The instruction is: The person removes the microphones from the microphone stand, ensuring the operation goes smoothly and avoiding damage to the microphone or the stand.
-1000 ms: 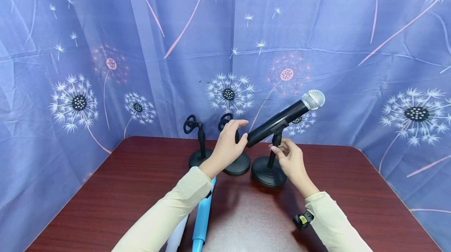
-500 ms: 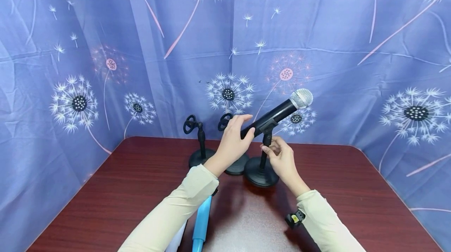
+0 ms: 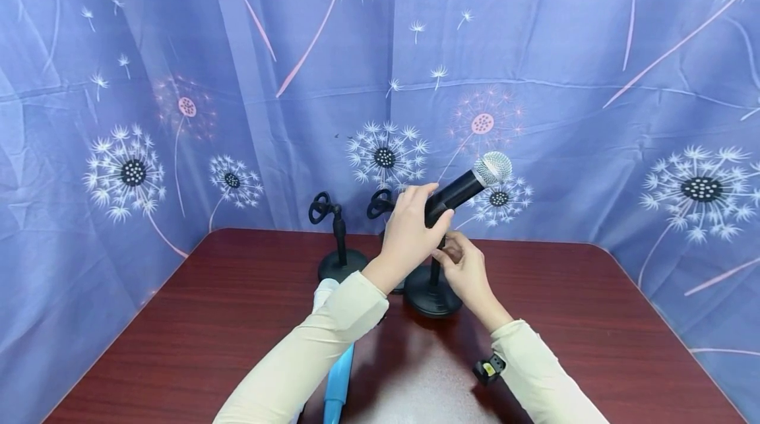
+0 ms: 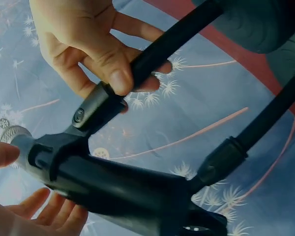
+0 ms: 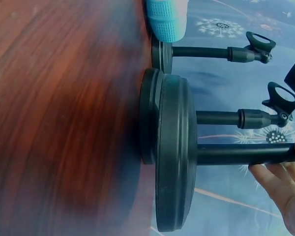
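Observation:
A black microphone (image 3: 454,198) with a silver mesh head sits tilted in the clip of a black desk stand (image 3: 432,299), head up to the right. My left hand (image 3: 412,229) holds the microphone's body, thumb on the near side; in the left wrist view its thumb and fingers lie on either side of the clip end. Lower down, my right hand (image 3: 469,272) pinches the stand's pole (image 5: 236,154) between thumb and fingers. That stand's round base (image 5: 177,152) looks slightly raised off the table in the right wrist view.
Two more black stands, one at the left (image 3: 340,239) and one partly behind my left hand (image 3: 380,204), have bare clips. A blue microphone (image 3: 338,381) and a white cylinder (image 3: 325,292) lie under my left forearm. A patterned curtain (image 3: 534,48) hangs behind the table (image 3: 564,305).
The stand with the black microphone has moved left towards the other stands, with my right hand on it. My left hand has slid right, from beside the microphone's lower end onto its body.

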Demonstrator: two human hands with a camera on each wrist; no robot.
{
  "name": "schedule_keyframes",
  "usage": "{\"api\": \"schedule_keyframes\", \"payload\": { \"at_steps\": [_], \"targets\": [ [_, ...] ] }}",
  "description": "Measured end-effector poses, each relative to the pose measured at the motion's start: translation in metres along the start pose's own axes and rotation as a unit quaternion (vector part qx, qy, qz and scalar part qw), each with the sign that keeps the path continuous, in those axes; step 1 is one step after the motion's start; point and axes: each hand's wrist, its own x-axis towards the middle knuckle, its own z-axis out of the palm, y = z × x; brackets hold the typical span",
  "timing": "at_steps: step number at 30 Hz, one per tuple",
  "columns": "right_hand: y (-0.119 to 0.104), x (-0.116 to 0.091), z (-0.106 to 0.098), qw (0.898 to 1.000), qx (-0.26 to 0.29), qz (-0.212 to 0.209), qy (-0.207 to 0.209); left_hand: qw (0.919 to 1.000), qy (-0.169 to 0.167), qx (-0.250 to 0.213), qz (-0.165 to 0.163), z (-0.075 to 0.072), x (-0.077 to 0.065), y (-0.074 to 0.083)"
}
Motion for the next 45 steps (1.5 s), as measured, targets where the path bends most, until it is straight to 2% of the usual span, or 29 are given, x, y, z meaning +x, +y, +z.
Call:
{"api": "schedule_keyframes", "payload": {
  "at_steps": [7,12,17,24,33,45],
  "targets": [
    [0.000,-0.002,0.005,1.000,0.005,-0.026,-0.002,0.9958,0.041,0.082,0.011,0.005,0.002,0.008],
    [0.000,-0.004,0.008,0.998,-0.008,-0.054,0.005,0.9916,0.060,0.114,0.008,0.009,0.003,0.009],
    [-0.001,-0.005,0.009,0.998,-0.019,-0.053,0.000,0.9880,0.072,0.137,0.005,0.011,0.003,0.010],
    [-0.001,-0.007,0.011,0.999,-0.012,-0.051,-0.004,0.9878,0.087,0.129,-0.003,0.011,0.002,0.009],
    [-0.003,-0.005,0.009,0.998,-0.031,-0.046,-0.005,0.9876,0.111,0.110,0.012,0.010,0.002,0.008],
    [-0.003,-0.004,0.002,0.998,-0.043,-0.038,-0.010,0.9896,0.110,0.093,0.010,0.009,0.002,0.010]
  ]
}}
